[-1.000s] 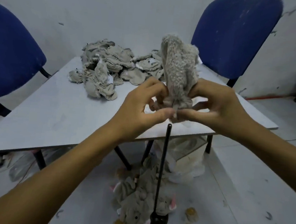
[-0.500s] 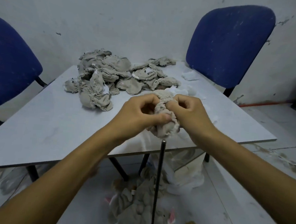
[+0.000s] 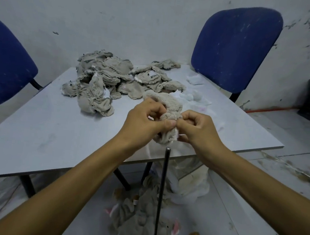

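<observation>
Plush skin (image 3: 171,104) is clamped in left hand (image 3: 144,120) and right hand (image 3: 199,130) grips; label (image 3: 152,75) on pile (image 3: 105,81) illegible.

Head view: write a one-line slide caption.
Left hand and right hand pinch a grey plush skin above an upright rod, more skins piled on the table.

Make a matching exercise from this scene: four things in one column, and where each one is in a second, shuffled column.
Things
1. fuzzy toy skin
2. pile of grey skins
3. black rod
4. pink-eared toys

Places
A. standing upright from the floor, in front of the table's near edge
B. lying in a heap on the floor
C. pinched between the left hand and the right hand
D. heaped on the far side of the table

Pairs: 1-C, 2-D, 3-A, 4-B
</observation>
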`<state>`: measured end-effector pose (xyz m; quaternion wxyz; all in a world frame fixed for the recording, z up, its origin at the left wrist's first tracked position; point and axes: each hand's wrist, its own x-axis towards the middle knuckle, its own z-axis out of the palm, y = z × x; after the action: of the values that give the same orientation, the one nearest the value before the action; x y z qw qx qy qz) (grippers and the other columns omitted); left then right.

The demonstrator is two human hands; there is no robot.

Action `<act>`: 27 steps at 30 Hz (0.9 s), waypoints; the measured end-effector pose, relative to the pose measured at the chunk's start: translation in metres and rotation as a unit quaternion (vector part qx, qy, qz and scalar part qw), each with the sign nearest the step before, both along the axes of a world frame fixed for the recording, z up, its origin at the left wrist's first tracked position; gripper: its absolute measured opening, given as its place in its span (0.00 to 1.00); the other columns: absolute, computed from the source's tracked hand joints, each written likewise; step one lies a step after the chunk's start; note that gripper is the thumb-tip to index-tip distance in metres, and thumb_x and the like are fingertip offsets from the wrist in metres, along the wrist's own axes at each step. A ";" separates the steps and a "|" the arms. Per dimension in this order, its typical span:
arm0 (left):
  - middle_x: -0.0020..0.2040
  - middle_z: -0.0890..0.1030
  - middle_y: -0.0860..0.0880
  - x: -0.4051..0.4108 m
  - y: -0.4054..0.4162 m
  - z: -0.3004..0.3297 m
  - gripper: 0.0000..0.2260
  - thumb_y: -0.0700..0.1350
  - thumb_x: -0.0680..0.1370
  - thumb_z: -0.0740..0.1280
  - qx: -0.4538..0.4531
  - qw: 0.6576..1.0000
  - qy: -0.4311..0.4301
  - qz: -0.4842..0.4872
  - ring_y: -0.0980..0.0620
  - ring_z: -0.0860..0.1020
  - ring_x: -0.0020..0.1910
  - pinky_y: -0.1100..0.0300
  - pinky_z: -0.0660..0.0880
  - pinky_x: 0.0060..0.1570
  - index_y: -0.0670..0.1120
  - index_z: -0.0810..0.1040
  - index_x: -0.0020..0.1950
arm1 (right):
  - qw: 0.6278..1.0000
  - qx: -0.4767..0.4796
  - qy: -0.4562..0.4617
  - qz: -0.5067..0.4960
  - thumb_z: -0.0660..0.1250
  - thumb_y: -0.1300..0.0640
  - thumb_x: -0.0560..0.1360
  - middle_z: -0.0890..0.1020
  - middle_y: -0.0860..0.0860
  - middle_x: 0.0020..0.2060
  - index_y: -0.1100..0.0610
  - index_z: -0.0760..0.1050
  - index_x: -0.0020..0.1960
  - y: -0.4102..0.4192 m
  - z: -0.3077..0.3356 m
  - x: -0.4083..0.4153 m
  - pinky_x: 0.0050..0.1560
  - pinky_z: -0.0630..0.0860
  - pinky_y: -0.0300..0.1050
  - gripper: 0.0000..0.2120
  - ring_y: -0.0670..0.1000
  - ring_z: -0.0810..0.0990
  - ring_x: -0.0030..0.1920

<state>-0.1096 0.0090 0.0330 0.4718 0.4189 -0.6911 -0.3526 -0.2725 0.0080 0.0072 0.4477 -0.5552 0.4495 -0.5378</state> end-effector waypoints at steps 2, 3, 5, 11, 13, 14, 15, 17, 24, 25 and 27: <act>0.42 0.73 0.54 0.003 0.005 0.000 0.09 0.45 0.72 0.76 -0.029 0.998 -0.045 -0.014 0.56 0.74 0.40 0.62 0.73 0.40 0.45 0.77 0.39 | 1.000 -0.005 0.012 -0.017 0.72 0.61 0.69 0.70 0.57 0.28 0.53 0.76 0.32 0.002 -0.001 0.001 0.34 0.80 0.49 0.09 0.53 0.72 0.33; 0.42 0.73 0.54 0.004 0.007 -0.001 0.10 0.49 0.72 0.75 -0.038 0.997 -0.059 -0.017 0.57 0.74 0.40 0.64 0.72 0.40 0.45 0.78 0.40 | 0.999 -0.007 0.019 -0.028 0.71 0.59 0.68 0.70 0.56 0.27 0.53 0.75 0.31 0.003 -0.002 0.003 0.33 0.79 0.49 0.09 0.52 0.72 0.31; 0.41 0.72 0.54 0.006 0.010 -0.002 0.12 0.53 0.71 0.73 -0.062 0.994 -0.091 0.004 0.59 0.71 0.37 0.67 0.69 0.39 0.45 0.78 0.39 | 0.998 -0.007 0.040 -0.045 0.72 0.59 0.69 0.73 0.58 0.27 0.54 0.73 0.32 0.003 -0.002 0.009 0.34 0.80 0.55 0.10 0.54 0.73 0.31; 0.35 0.76 0.49 0.019 0.010 0.000 0.12 0.37 0.72 0.73 0.109 0.989 0.097 -0.021 0.51 0.75 0.38 0.60 0.72 0.40 0.47 0.78 0.30 | 0.994 0.029 -0.018 0.107 0.66 0.65 0.76 0.75 0.53 0.28 0.55 0.75 0.33 0.003 0.008 0.014 0.32 0.77 0.42 0.14 0.48 0.75 0.30; 0.33 0.76 0.45 0.023 0.008 0.000 0.11 0.34 0.68 0.72 0.151 0.979 0.134 -0.010 0.50 0.76 0.36 0.61 0.73 0.37 0.46 0.77 0.30 | 0.984 0.041 -0.041 0.171 0.66 0.60 0.75 0.77 0.51 0.29 0.53 0.76 0.31 0.006 0.013 0.014 0.36 0.78 0.41 0.14 0.47 0.77 0.32; 0.31 0.75 0.45 0.023 0.006 0.000 0.11 0.33 0.67 0.71 0.157 0.977 0.145 0.009 0.50 0.76 0.34 0.61 0.72 0.36 0.45 0.76 0.29 | 0.982 0.036 -0.042 0.182 0.66 0.58 0.75 0.78 0.52 0.29 0.53 0.77 0.32 0.007 0.015 0.014 0.37 0.79 0.41 0.13 0.48 0.79 0.33; 0.29 0.74 0.46 0.022 0.005 0.000 0.12 0.32 0.67 0.70 0.161 0.974 0.157 0.030 0.51 0.74 0.31 0.61 0.71 0.34 0.46 0.76 0.27 | 0.981 0.029 -0.038 0.186 0.66 0.58 0.75 0.79 0.53 0.30 0.53 0.78 0.33 0.008 0.016 0.015 0.39 0.79 0.41 0.12 0.49 0.80 0.34; 0.26 0.72 0.49 0.019 0.003 0.000 0.13 0.34 0.65 0.70 0.164 0.969 0.172 0.060 0.54 0.72 0.28 0.63 0.70 0.31 0.47 0.75 0.24 | 0.982 0.019 -0.026 0.187 0.67 0.61 0.77 0.80 0.57 0.30 0.57 0.77 0.36 0.009 0.017 0.015 0.41 0.80 0.41 0.11 0.50 0.82 0.35; 0.26 0.71 0.54 0.010 0.003 -0.013 0.17 0.34 0.72 0.67 0.137 0.980 0.129 0.065 0.56 0.69 0.28 0.62 0.66 0.31 0.48 0.72 0.26 | 0.995 0.043 -0.004 0.086 0.68 0.64 0.77 0.76 0.55 0.25 0.60 0.73 0.35 0.003 0.003 0.020 0.32 0.77 0.40 0.12 0.48 0.76 0.27; 0.30 0.72 0.54 0.011 0.004 -0.012 0.12 0.36 0.71 0.67 0.125 0.984 0.122 0.035 0.56 0.70 0.30 0.61 0.66 0.34 0.47 0.73 0.28 | 0.997 0.044 -0.003 0.068 0.68 0.65 0.76 0.76 0.54 0.23 0.60 0.72 0.35 0.001 0.003 0.018 0.30 0.76 0.40 0.12 0.48 0.74 0.25; 0.38 0.73 0.53 0.011 0.007 -0.009 0.03 0.41 0.65 0.69 0.077 0.996 0.044 -0.012 0.54 0.74 0.36 0.60 0.70 0.39 0.46 0.77 0.32 | 0.999 0.039 0.009 0.017 0.68 0.67 0.74 0.74 0.52 0.22 0.59 0.72 0.34 -0.004 0.001 0.011 0.28 0.73 0.41 0.12 0.47 0.72 0.24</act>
<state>-0.0991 0.0157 0.0244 0.4640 0.4297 -0.6453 -0.4285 -0.2610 0.0044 0.0080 0.4743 -0.5496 0.4644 -0.5072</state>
